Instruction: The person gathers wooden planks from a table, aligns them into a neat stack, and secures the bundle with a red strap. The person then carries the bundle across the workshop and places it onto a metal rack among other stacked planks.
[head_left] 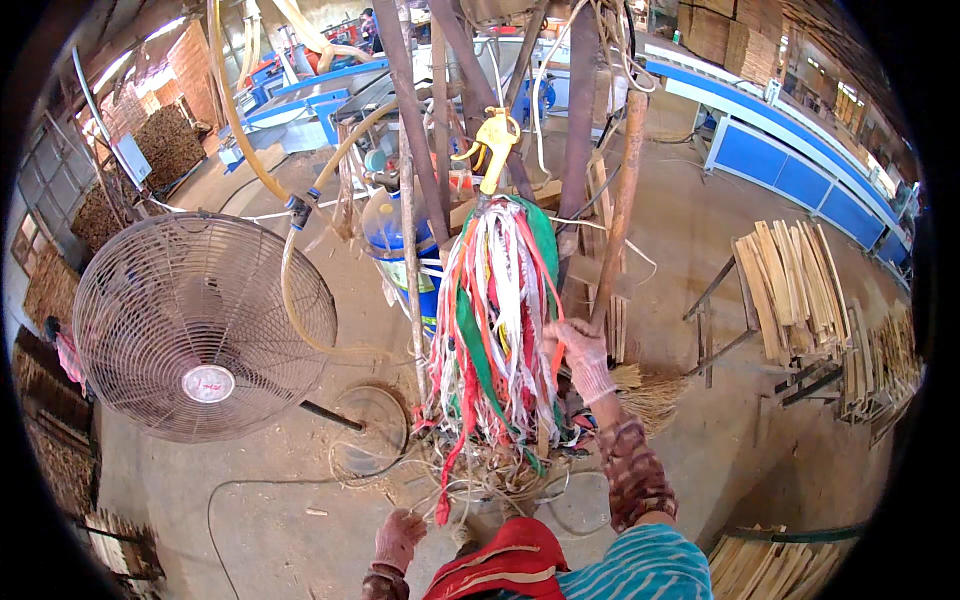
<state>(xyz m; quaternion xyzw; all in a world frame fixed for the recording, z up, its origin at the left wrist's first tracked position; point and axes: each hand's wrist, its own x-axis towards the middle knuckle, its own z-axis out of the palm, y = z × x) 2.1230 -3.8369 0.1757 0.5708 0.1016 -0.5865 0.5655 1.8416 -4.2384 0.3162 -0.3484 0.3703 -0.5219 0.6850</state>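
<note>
A thick bundle of long strips (505, 310) in white, red, orange and green hangs from a wooden frame in front of me. My right hand (580, 355), in a pale pink knit glove, is at the bundle's right side, its fingers closed on an orange strip (556, 362). Low and to the left, my left hand (398, 538) wears a similar glove. It hangs apart from the bundle with loosely bent fingers, and I see nothing in it. Just above the strips hangs a yellow air blow gun (490, 145).
A large round fan (205, 325) stands at left on a round base (368, 430). Behind the frame is a blue drum (405, 250). Wooden slats (795, 285) lie on a rack at right. Cords (480, 485) tangle on the floor below the bundle. Long blue machines (790, 165) stand farther back.
</note>
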